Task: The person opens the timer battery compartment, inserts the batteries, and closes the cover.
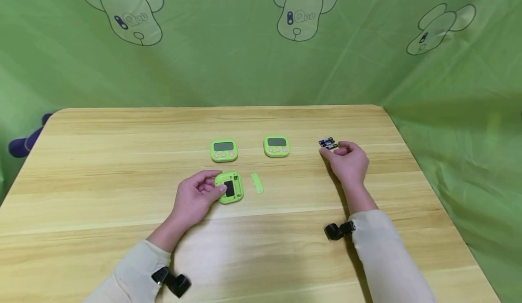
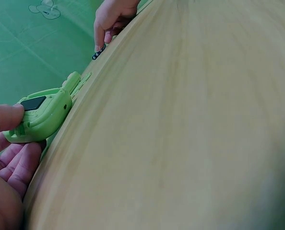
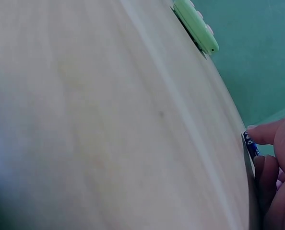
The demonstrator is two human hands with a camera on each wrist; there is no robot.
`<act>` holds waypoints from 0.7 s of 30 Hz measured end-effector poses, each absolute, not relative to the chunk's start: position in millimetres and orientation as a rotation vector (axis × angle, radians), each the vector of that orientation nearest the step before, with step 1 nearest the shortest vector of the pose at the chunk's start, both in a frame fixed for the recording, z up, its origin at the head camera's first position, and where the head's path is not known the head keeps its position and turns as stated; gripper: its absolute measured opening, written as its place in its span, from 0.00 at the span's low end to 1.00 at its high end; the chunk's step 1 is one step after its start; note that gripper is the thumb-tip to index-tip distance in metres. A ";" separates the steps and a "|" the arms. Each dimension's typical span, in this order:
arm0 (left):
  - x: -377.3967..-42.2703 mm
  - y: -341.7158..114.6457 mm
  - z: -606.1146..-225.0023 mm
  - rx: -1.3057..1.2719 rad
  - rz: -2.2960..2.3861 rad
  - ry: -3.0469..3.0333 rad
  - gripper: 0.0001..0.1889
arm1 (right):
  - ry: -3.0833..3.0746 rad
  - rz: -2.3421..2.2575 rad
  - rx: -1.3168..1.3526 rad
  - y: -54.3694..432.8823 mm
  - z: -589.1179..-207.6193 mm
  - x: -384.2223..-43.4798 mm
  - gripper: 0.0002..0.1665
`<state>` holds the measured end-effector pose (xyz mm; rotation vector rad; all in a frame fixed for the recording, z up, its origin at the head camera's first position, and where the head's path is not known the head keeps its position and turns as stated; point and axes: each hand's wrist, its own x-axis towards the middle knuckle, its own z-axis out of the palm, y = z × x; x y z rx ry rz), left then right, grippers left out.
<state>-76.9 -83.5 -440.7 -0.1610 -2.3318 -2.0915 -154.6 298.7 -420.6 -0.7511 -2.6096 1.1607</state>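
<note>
My left hand [image 1: 197, 197] holds a green digital timer [image 1: 239, 189] back side up, thumb on its dark back patch and fingers at its left edge. The timer's battery slot lies uncovered; in the left wrist view the timer [image 2: 51, 117] is tilted. Just right of it lies a small green battery cover [image 1: 257, 183]. Over at the right, my right hand [image 1: 350, 163] has thumb and fingers at the two ends of the nearest of several small dark-blue batteries [image 1: 326, 141]. The right wrist view shows a battery [image 3: 251, 143] pinched there between thumb and finger, close to the tabletop.
Two more green timers, one on the left [image 1: 224, 151] and one on the right [image 1: 276, 146], lie screen up behind the held one. The wooden table [image 1: 122, 158] ends at a green curtain [image 1: 228, 67] behind and on the right. A purple object [image 1: 25, 144] shows past the left edge.
</note>
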 end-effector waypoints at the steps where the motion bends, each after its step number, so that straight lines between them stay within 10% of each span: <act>1: -77.0 -83.5 -440.8 -0.162 -2.092 -2.331 0.17 | -2.615 1.149 -0.749 298.9 -421.3 -155.4 0.42; 21: -78.2 -83.9 -442.3 -0.184 -2.070 -2.346 0.18 | -2.584 1.163 -0.746 296.4 -422.1 -151.8 0.37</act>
